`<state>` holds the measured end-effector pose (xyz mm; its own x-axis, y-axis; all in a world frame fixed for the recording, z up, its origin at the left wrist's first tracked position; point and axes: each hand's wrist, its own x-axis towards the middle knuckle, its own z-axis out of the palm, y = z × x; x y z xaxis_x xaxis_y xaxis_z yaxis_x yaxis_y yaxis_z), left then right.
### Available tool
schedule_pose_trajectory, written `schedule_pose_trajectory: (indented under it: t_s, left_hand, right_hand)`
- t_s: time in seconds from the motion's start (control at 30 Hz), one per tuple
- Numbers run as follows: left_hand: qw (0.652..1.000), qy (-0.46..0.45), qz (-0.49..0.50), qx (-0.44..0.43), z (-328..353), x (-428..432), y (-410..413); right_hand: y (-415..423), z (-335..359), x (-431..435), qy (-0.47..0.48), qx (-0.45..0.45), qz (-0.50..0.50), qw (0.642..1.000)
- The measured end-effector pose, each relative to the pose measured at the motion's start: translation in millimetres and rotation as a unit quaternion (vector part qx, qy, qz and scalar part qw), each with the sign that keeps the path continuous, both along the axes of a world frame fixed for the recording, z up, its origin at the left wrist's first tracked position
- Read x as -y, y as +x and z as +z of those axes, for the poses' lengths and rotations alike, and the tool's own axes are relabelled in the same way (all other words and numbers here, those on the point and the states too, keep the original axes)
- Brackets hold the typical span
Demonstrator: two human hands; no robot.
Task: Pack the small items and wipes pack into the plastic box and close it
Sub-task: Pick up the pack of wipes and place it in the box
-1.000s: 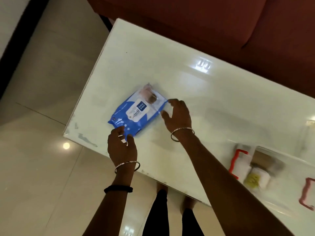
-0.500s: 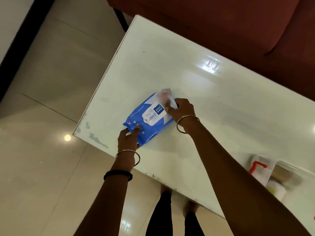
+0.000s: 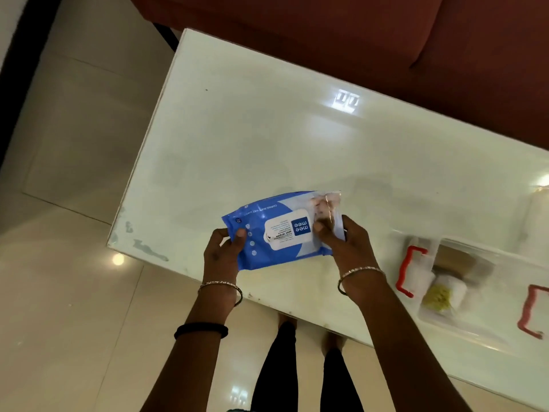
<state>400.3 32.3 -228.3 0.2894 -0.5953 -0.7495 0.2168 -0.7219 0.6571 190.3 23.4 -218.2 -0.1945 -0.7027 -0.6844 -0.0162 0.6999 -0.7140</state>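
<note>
A blue and white wipes pack (image 3: pixel 276 230) is held just above the near part of the white table (image 3: pixel 267 138). My left hand (image 3: pixel 224 251) grips its left end and my right hand (image 3: pixel 344 245) grips its right end. The clear plastic box (image 3: pixel 487 331) with red clips (image 3: pixel 408 270) sits at the right edge of the view, blurred. Inside it lie a small white item with a yellow-green top (image 3: pixel 442 295) and a brown item (image 3: pixel 457 260).
A dark red sofa (image 3: pixel 386 40) stands behind the table. Glossy floor tiles (image 3: pixel 74 173) lie to the left and below. My legs (image 3: pixel 282 367) show under the table's near edge. A white upright object (image 3: pixel 537 221) is at the far right.
Both hands have lifted the wipes pack off the table and brought it right, toward the box. The view has shifted so that more of the box shows.
</note>
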Motion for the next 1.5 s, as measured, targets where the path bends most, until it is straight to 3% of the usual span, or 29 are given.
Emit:
schedule_pose_trajectory:
  t_s: [0.3, 0.53, 0.63, 0.77, 1.07, 1.23, 1.4, 1.5]
  left_hand:
    - [0.988, -0.071, -0.137, -0.021, 58, -2, -93]
    - [0.975, -0.078, -0.206, -0.038, 76, -33, -186]
    - [0.972, -0.071, -0.222, 0.000, 73, -48, -226]
    - [0.953, -0.074, -0.269, 0.116, 61, -60, -278]
    - [0.847, -0.062, -0.353, 0.391, 36, -55, -331]
    - [0.799, -0.028, -0.413, 0.437, 30, -52, -331]
    - [0.700, -0.030, -0.489, 0.520, 29, -56, -338]
    - [0.660, -0.073, -0.530, 0.528, 25, -58, -339]
  right_hand:
    - [-97, 56, -64, -0.043, 0.011, -0.148, 0.988]
    - [-183, 81, -123, -0.029, -0.042, -0.249, 0.967]
    - [-219, 78, -142, -0.006, -0.099, -0.270, 0.958]
    - [-264, 59, -155, 0.036, -0.185, -0.248, 0.950]
    - [-289, 9, -136, 0.148, -0.270, -0.090, 0.947]
    - [-290, 3, -140, 0.190, -0.279, -0.026, 0.941]
    - [-286, 3, -133, 0.207, -0.292, 0.004, 0.934]
    - [-285, 6, -127, 0.222, -0.306, 0.016, 0.926]
